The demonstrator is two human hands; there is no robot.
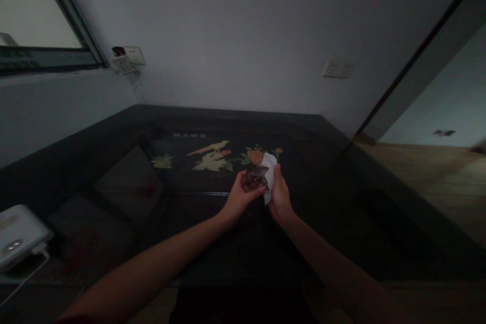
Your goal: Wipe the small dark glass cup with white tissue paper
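Observation:
My left hand [240,195] is closed around a small clear glass-like vessel [255,178], which looks dark in the dim light; its exact kind I cannot make out. My right hand [280,193] grips a white tissue [269,169] and presses it against the vessel's right side. Both hands are close together above the dark table [235,233]. Beyond them the tabletop carries a picture of a bird [212,154] and an orange flower [255,156], partly covered by the tissue.
A white device [23,238] with a cable lies at the left edge. Wall sockets [337,69] sit on the right of the wall, others [127,59] at the left near a window [38,10]. A dark flat shape [395,223] shows at right, beside the wooden floor [429,172].

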